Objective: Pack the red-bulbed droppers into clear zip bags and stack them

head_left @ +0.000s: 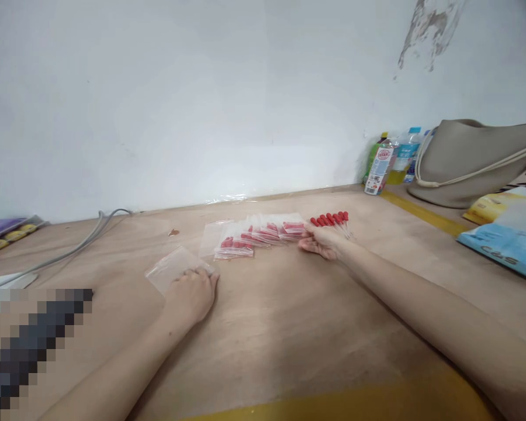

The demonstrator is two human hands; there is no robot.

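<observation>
On the left, my left hand (193, 292) rests on the tabletop, its fingers curled over the near edge of a clear, flat zip bag (169, 269). A row of overlapping clear zip bags (263, 233) with red-bulbed pieces inside lies across the middle. At the right end of that row, my right hand (322, 241) pinches the edge of the last bag between thumb and fingertips, while its lower fingers hang loose. Just behind this hand, several red-bulbed droppers (331, 219) with thin clear stems lie side by side, their stems partly hidden by the wrist.
A grey bag (473, 158) and drink bottles (379, 166) stand at the back right. Blue packaging (504, 245) lies at the right edge. At left run grey cables (87, 237) near a purple and yellow pack (9, 234). A white wall (179, 105) closes off the back.
</observation>
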